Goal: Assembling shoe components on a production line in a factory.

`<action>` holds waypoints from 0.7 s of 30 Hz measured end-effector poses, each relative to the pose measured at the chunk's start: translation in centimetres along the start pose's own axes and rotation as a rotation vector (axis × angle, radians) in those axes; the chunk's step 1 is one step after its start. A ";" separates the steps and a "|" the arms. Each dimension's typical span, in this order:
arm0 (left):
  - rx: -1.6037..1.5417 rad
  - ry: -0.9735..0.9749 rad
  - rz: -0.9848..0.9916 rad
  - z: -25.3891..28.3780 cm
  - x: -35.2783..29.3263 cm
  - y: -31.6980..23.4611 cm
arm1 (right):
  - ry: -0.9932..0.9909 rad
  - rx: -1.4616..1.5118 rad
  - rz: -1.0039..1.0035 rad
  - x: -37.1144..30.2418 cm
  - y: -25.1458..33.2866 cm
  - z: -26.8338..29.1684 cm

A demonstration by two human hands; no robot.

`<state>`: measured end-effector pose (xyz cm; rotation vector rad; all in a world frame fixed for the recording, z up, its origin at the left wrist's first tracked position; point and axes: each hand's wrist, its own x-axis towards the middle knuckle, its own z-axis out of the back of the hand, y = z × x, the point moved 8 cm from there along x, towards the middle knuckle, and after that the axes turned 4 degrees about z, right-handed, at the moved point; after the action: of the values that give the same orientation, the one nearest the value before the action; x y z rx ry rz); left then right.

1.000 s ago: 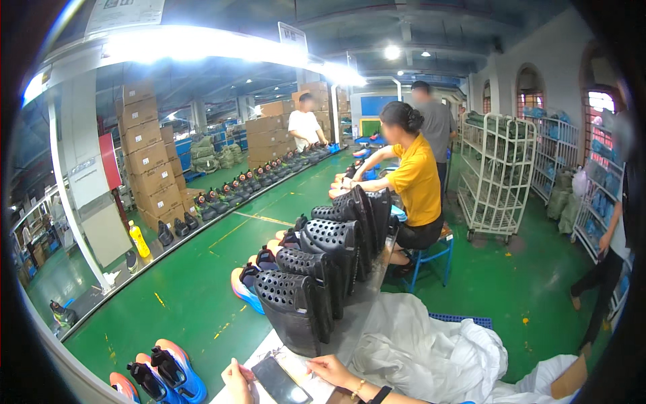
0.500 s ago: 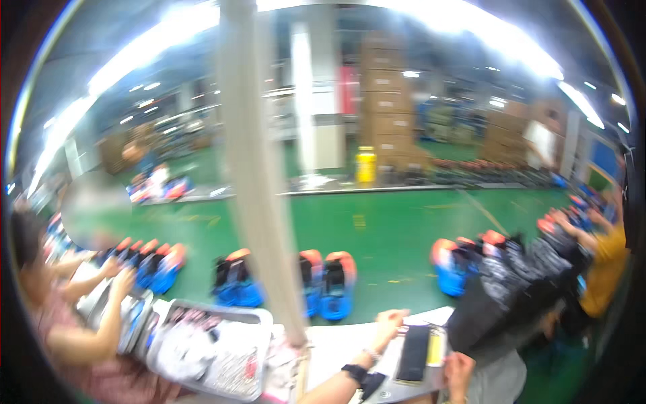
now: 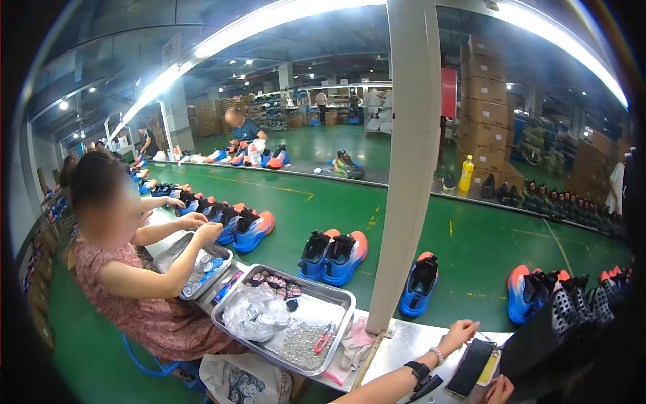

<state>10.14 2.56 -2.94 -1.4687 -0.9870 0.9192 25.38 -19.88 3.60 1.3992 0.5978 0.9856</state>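
Note:
My left hand (image 3: 463, 333) is over the white worktop (image 3: 404, 343), its fingers pressed together beside a thin, string-like bit; what they hold is too small to make out. A beaded bracelet and a black watch (image 3: 418, 370) are on that wrist. Low in the picture, my right hand (image 3: 499, 389) is closed, with its fingers curled; anything inside is hidden. Between the hands lies a dark, phone-shaped slab (image 3: 470, 367), next to a yellow flat piece (image 3: 490, 367). A black bag-like cover (image 3: 538, 350) stands by my right hand.
Blue-and-orange sneakers (image 3: 418, 286) stand along the green surface ahead. A white post (image 3: 409, 161) rises from the worktop. To the left, a metal tray (image 3: 340, 296) holds small metal bits, a plastic bag and red-handled snips (image 3: 323, 339). A co-worker (image 3: 134, 269) sits beyond it.
The view has swung left and sharpened, so the post, worktop and my hands appear farther right. My left hand stays closed by the dark slab, my right hand beside it.

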 end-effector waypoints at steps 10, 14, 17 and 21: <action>-0.038 -0.013 -0.004 0.4 0.0 0.2 | 0.042 0.069 0.031 0.2 -0.5 -0.5; -0.064 0.006 -0.045 -0.5 -0.1 -0.3 | 0.039 0.067 -0.013 0.0 -0.7 0.0; -0.118 -0.018 -0.062 0.1 -0.1 0.2 | 0.068 0.045 0.045 -0.1 -0.1 -0.4; -0.196 -0.050 -0.045 1.0 0.4 1.0 | 0.081 0.032 0.015 -0.1 -0.4 -1.1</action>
<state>9.45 3.22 -4.09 -1.5854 -1.1697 0.8489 24.50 -19.37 3.01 1.3990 0.6670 1.0526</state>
